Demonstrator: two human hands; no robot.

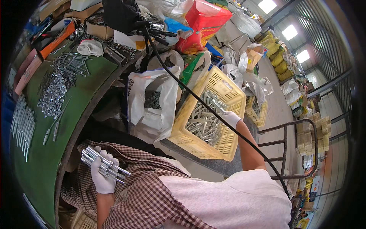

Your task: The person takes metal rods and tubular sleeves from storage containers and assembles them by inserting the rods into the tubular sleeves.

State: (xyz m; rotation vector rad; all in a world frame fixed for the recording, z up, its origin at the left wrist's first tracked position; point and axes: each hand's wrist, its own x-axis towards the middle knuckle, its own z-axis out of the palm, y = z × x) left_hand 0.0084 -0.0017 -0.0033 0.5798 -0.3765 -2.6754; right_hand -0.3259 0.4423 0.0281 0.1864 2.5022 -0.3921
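Observation:
My left hand [103, 174], in a white glove, is closed round a bundle of silvery metal sleeve anchors [92, 155] in front of my lap. Thick sleeves stick out on one side of the fist and thin rods on the other. My gloved right hand [231, 119] reaches over the right side of a pale yellow plastic crate [176, 128]. Its fingers are pinched at the end of a sleeve anchor [215, 102], though the fingertips show only in part. Many loose anchors [204, 122] lie jumbled in that crate.
On the green-topped table [42, 168] at left lie a row of anchors [23, 124], a heap of nuts [53, 95] and thin rods [72, 63]. A white sack [139, 99] stands beside the crate. A black cable [177, 81] crosses above it; a metal frame [286, 149] stands right.

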